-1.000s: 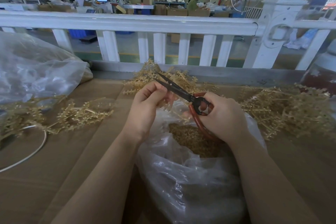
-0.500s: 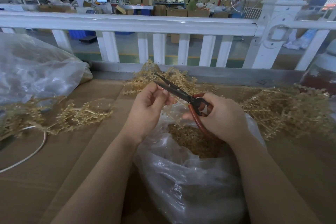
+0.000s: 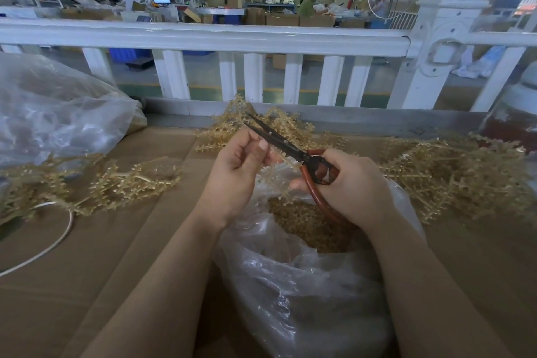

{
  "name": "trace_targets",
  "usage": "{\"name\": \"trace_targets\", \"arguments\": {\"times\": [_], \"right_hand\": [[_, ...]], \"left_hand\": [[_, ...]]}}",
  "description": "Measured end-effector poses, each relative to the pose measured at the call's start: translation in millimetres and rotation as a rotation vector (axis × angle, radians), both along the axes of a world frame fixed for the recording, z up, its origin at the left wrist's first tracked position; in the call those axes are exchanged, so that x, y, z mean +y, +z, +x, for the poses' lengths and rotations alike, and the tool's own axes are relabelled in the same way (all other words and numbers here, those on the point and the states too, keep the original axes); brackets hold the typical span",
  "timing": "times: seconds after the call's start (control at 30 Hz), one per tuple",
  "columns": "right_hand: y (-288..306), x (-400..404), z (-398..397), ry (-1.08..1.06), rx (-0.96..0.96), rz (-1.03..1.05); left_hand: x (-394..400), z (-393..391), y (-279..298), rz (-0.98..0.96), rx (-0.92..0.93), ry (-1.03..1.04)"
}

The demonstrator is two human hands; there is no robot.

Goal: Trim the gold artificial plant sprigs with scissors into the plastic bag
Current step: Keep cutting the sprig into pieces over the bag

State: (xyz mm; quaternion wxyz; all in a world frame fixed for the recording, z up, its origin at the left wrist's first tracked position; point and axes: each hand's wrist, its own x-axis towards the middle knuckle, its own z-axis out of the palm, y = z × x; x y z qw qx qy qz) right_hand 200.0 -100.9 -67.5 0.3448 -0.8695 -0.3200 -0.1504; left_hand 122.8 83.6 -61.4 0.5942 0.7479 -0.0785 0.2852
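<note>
The bag (image 3: pixel 305 285) lies open directly beneath both hands. The scissors (image 3: pixel 286 147), gripped by the right hand (image 3: pixel 348 183), point up-left, blades slightly parted. The sprig (image 3: pixel 276 177) is pinched by the left hand (image 3: pixel 235 171), just beside the blades.

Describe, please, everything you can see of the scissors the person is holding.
The scissors have long, dark, narrow metal blades and reddish-brown looped handles. The blades are slightly parted at the tips and point up and away to the left, over the open plastic bag. The right hand grips the handles, its fingers curled round the large lower loop. The left hand pinches a gold sprig right against the blades' near side, close to the pivot.
</note>
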Motion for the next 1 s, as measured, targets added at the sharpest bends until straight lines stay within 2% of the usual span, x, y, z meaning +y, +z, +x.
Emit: {"name": "trace_targets", "arguments": {"times": [0.47,0.6,0.77,1.0], "right_hand": [[2,0,-4,0.046,0.001,0.082],[2,-1,-1,0.048,0.101,0.132],[8,0,-1,0.108,0.219,0.25],[9,5,-1,0.155,0.441,0.31]], "left_hand": [[1,0,-1,-0.003,0.015,0.011],[4,1,-4,-0.088,0.042,0.04],[0,3,-4,-0.092,0.104,0.069],[-10,2,-2,-0.111,0.12,-0.027]]}}
